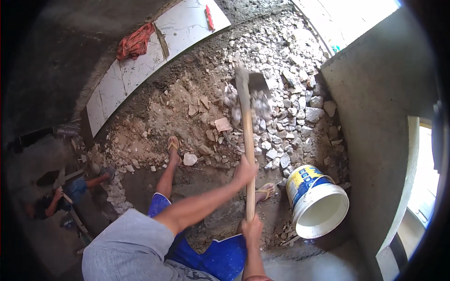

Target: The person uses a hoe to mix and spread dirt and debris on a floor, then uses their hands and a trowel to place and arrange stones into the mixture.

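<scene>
Both my hands grip a wooden-handled tool [248, 129] with a dark metal blade [258, 84], a hoe or shovel. My left hand [243, 171] holds it midway along the handle and my right hand [251, 227] lower down, near my body. The blade is among blurred pale stones at the top middle, over a bed of broken white rock [302, 65] and brownish rubble [173, 103]. My sandalled feet stand either side of the handle, at the edge of the rubble.
A white, blue and yellow bucket [304, 187] stands at my right beside a concrete wall [375, 79]. Large white marbled tiles [187, 23] at upper left bear a red cloth [136, 42] and red tool [209, 16]. Another person [49, 203] holds a handled tool at far left.
</scene>
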Demonstrator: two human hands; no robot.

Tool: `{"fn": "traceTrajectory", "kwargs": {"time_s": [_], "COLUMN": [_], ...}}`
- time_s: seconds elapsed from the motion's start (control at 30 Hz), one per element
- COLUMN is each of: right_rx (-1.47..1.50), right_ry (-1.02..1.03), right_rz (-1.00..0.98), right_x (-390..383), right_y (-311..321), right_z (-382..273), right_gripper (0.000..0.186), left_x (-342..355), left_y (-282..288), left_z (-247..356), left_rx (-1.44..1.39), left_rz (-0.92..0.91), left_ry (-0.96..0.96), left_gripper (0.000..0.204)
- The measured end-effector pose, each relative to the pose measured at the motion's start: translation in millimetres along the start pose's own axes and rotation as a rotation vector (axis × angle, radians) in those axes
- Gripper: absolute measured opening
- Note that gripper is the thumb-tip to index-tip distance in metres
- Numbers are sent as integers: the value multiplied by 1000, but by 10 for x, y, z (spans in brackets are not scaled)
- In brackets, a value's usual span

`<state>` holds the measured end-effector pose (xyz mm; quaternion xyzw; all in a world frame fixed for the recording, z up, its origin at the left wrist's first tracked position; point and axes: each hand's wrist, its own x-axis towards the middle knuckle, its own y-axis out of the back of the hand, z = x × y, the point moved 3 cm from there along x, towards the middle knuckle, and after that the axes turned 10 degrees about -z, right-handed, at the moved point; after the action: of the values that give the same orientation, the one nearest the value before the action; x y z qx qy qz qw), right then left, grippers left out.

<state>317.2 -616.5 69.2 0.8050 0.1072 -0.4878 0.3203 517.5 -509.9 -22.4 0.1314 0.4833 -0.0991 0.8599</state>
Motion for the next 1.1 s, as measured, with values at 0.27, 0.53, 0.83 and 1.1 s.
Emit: {"fn": "traceTrajectory", "kwargs": {"time_s": [0.27, 0.53, 0.83, 1.1], "right_rx": [160, 364, -10, 50], "right_ry": [241, 457, 323, 105], "right_rz": [77, 139, 43, -12], "right_x": [954, 3004, 2068, 570], "right_y": [59, 279, 24, -131], "right_z": [-791, -2859, -1656, -178], "right_gripper": [32, 27, 22, 24], "left_x": [581, 2439, 1773, 253], "left_y": [566, 1909, 1349, 303], "left_z": [998, 2560, 967, 41], "left_rx": [178, 451, -23, -8], "left_rz": [42, 393, 224, 142], "left_ry": [-158, -387, -248, -21], "left_gripper": [59, 59, 63, 58]}}
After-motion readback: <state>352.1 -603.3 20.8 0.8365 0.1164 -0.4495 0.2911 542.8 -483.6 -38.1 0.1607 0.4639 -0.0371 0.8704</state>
